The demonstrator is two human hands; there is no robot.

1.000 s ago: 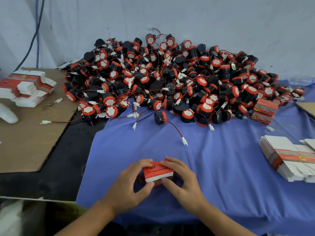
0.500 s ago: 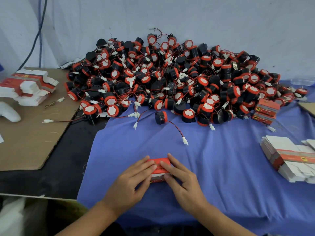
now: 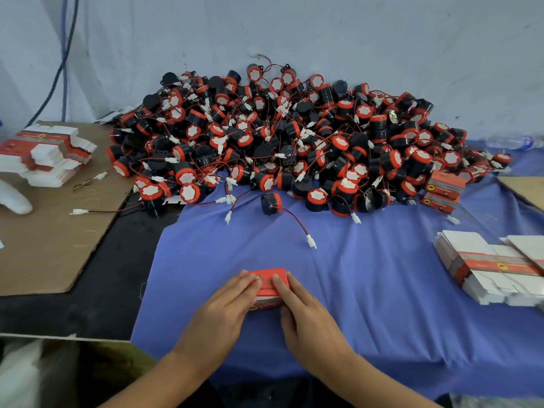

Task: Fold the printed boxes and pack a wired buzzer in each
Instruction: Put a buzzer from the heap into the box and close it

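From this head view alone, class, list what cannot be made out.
Inside the red box: head view, hidden by its closed flaps, the left hand and the right hand.
Lettering on that box: too small, partly covered.
The flat box stack at right: cut off by the frame edge.
The white object at far left: cut off, unidentifiable.

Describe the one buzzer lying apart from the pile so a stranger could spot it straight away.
Find the big pile of buzzers against the back wall. Just in front of its near edge, one buzzer lies alone on the blue cloth. Unlike its tangled neighbours, its wire runs free to a white plug.
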